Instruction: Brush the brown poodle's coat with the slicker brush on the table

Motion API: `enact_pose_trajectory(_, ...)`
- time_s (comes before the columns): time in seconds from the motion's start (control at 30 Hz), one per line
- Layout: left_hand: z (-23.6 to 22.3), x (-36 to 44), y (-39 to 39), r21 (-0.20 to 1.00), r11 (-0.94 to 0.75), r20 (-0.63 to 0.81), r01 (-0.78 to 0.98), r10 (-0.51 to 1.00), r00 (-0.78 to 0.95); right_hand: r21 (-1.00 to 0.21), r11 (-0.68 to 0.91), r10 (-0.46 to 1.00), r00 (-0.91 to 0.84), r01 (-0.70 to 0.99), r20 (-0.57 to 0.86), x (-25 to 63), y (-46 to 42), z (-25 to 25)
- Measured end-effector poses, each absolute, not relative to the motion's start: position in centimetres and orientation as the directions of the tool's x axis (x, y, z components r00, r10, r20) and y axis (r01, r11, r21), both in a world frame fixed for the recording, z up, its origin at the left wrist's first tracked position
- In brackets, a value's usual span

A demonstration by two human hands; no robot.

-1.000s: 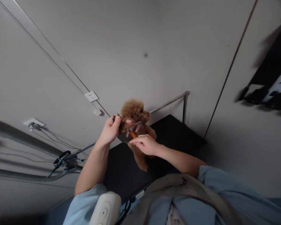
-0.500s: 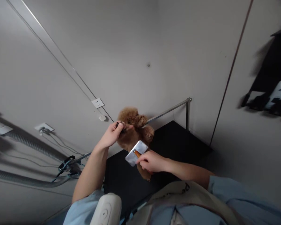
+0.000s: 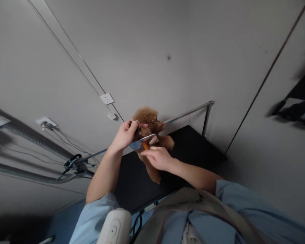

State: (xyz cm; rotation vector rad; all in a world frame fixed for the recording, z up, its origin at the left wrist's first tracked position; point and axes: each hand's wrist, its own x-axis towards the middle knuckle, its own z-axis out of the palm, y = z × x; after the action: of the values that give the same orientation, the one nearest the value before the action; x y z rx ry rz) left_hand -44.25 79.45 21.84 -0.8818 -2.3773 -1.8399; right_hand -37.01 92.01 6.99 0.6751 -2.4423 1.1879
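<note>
A curly brown dog (image 3: 146, 115), poodle-like, is up on a black grooming table (image 3: 193, 145). My left hand (image 3: 126, 134) is closed on the fur at the side of its head or neck; the exact part it pinches is hidden. In my right hand (image 3: 157, 156) is a slicker brush (image 3: 150, 139) with a flat silvery back and an orange handle. The brush lies against the dog's upper body, just below my left hand, and its bristles face away from me. One leg of the dog (image 3: 154, 173) hangs down beneath the brush.
A metal grooming arm (image 3: 193, 112) runs behind the dog. At left are ribbed hoses (image 3: 35, 142), a dark clamp with cords (image 3: 77, 166) and wall sockets (image 3: 107, 98). A white device (image 3: 115, 225) sits close at the lower left. Black wall holders (image 3: 295, 105) are at right.
My right hand has moved the brush up the dog's body, closer to my left hand, and its back is tilted more. The left hand keeps its grip; the view has shifted slightly.
</note>
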Motion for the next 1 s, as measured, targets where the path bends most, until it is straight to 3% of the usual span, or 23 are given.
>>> enact_pose_trajectory(0.07,21.7,-44.4,79.9,0.897,0.157,0.335,0.413,0.365,-0.869,-0.666,0.589,-0.221,-0.884,-0.457,0.412,-37.6,91.5,5.5)
enact_pose_trajectory(0.2,21.3,-45.0,80.5,0.907,0.131,0.357,0.401,0.266,-0.895,-0.823,0.534,-0.218,-0.972,-0.196,0.09,-37.0,90.2,1.9)
enact_pose_trajectory(0.23,21.1,-45.2,80.6,0.907,0.122,0.364,0.403,0.253,-0.896,-0.841,0.5,-0.238,-0.967,-0.205,0.095,-36.8,90.0,1.7)
enact_pose_trajectory(0.3,20.7,-45.6,81.0,0.901,0.118,0.382,0.417,0.239,-0.893,-0.838,0.43,-0.235,-0.938,-0.335,0.255,-37.0,90.1,2.2)
enact_pose_trajectory(0.4,20.0,-46.2,81.6,0.884,0.101,0.427,0.456,0.22,-0.877,-0.784,0.411,-0.123,-0.88,-0.465,0.458,-38.1,90.2,2.9)
enact_pose_trajectory(0.47,19.5,-46.4,82.0,0.877,0.079,0.454,0.474,0.186,-0.872,-0.834,0.399,-0.071,-0.919,-0.382,0.387,-38.5,90.0,1.9)
enact_pose_trajectory(0.57,19.2,-46.5,82.3,0.859,0.035,0.505,0.511,0.11,-0.856,-0.934,0.306,-0.101,-0.982,-0.186,0.162,-38.6,89.8,-0.5)
enact_pose_trajectory(0.7,19.5,-46.2,82.0,0.815,-0.091,0.577,0.573,0.035,-0.816,-0.907,0.307,-0.186,-0.953,-0.289,0.241,-40.1,92.5,-1.7)
enact_pose_trajectory(0.87,19.8,-45.7,80.9,0.774,-0.212,0.602,0.596,-0.045,-0.797,-0.902,0.409,-0.193,-0.979,-0.14,0.064,-41.1,95.1,-3.1)
enact_pose_trajectory(1.0,18.9,-44.8,80.8,0.771,-0.208,0.609,0.602,-0.036,-0.793,-0.931,0.314,-0.257,-0.961,-0.184,0.104,-41.8,94.5,-3.4)
